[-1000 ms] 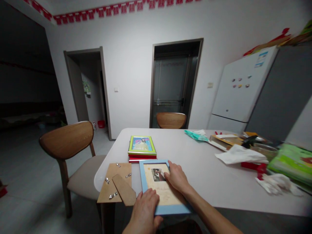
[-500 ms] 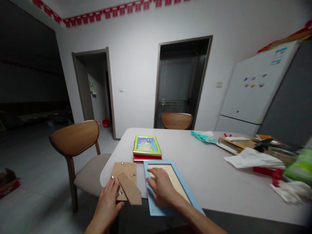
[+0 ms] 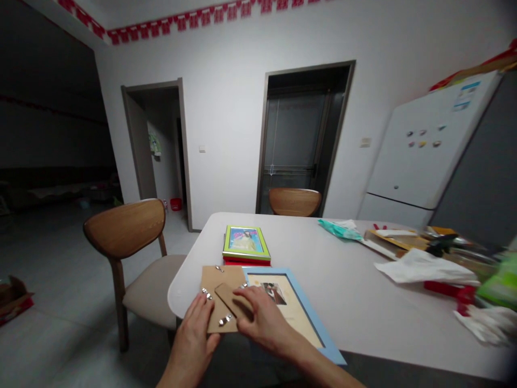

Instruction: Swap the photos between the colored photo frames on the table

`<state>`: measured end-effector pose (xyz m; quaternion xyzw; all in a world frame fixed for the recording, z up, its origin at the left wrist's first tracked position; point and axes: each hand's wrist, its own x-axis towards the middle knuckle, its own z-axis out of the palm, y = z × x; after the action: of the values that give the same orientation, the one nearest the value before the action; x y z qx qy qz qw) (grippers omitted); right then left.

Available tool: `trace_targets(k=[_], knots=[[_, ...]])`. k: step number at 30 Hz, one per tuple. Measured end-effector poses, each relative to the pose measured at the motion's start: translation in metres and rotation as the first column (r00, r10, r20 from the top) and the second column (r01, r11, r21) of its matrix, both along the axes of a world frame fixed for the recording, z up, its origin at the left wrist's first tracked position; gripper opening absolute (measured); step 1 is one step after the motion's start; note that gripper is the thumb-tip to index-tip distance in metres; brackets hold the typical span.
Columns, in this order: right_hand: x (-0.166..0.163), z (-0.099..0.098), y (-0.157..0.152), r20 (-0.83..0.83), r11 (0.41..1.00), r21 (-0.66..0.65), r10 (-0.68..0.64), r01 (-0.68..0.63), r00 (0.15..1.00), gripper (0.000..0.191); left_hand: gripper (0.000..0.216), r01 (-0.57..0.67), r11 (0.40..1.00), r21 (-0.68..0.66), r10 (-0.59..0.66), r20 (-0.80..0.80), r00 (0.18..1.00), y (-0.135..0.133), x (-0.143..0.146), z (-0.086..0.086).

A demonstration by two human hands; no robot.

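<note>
A brown photo frame backing board (image 3: 232, 276) with metal clips and a fold-out stand is between my two hands. My left hand (image 3: 196, 326) grips its left edge, thumb near the bottom. With its fingers curled, my right hand (image 3: 264, 320) holds the board's right side by the stand. The board overlaps the left side of a light blue photo frame (image 3: 311, 312), which lies at the table's near edge. Inside that frame is a cream sheet with a small picture (image 3: 274, 293), partly hidden by my right hand.
A green photo frame (image 3: 246, 242) rests on a red one (image 3: 247, 263) behind the board. On the table's right lie a teal-and-white packet (image 3: 340, 230), white paper (image 3: 424, 267) and a green bag (image 3: 501, 280). Wooden chairs stand at the left (image 3: 125, 231) and far side (image 3: 294, 202).
My right hand has moved left from inside the blue frame to the backing board. The board has shifted right, over the frame's left side. The small picture in the frame is now uncovered.
</note>
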<state>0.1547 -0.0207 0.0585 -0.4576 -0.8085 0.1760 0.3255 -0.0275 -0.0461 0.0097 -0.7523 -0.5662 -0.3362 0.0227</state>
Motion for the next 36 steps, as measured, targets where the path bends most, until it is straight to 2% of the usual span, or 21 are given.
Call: trace_targets(k=[5, 8, 11, 17, 22, 24, 26, 32, 36], knots=[[0.068, -0.001, -0.011, 0.079, 0.994, -0.078, -0.075, 0.081, 0.994, 0.045, 0.048, 0.213, 0.961, -0.179, -0.205, 0.062, 0.977, -0.007, 0.058, 0.013], [0.094, -0.005, -0.014, 0.125, 0.984, -0.1, -0.134, 0.147, 0.983, 0.044, 0.048, 0.26, 0.93, -0.26, -0.25, 0.073, 0.966, -0.005, 0.084, 0.018], [0.106, -0.01, -0.013, 0.159, 0.978, -0.097, -0.167, 0.184, 0.973, 0.044, 0.045, 0.274, 0.91, -0.312, -0.265, 0.074, 0.962, -0.002, 0.097, 0.021], [0.107, -0.031, -0.004, 0.19, 0.981, -0.036, -0.182, 0.192, 0.965, 0.039, 0.03, 0.282, 0.884, -0.373, -0.283, 0.053, 0.958, -0.002, 0.096, 0.021], [0.096, -0.044, -0.001, 0.232, 0.979, 0.086, -0.201, 0.185, 0.952, 0.031, 0.047, 0.308, 0.851, -0.425, -0.331, 0.023, 0.944, -0.006, 0.089, 0.02], [0.092, -0.042, -0.003, 0.242, 0.98, 0.095, -0.195, 0.177, 0.951, 0.03, 0.053, 0.326, 0.843, -0.429, -0.363, -0.005, 0.932, -0.007, 0.086, 0.018], [0.088, -0.037, -0.008, 0.246, 0.983, 0.104, -0.171, 0.15, 0.954, 0.027, 0.05, 0.325, 0.848, -0.419, -0.368, -0.023, 0.93, -0.008, 0.083, 0.016], [0.079, -0.022, -0.03, 0.333, 0.99, 0.124, 0.025, -0.07, 0.943, 0.023, 0.034, 0.311, 0.881, -0.357, -0.329, 0.011, 0.944, -0.008, 0.076, 0.007], [0.081, -0.021, -0.035, 0.385, 0.983, 0.128, 0.072, -0.131, 0.92, 0.02, 0.031, 0.318, 0.886, -0.339, -0.325, 0.036, 0.945, -0.008, 0.073, 0.004]])
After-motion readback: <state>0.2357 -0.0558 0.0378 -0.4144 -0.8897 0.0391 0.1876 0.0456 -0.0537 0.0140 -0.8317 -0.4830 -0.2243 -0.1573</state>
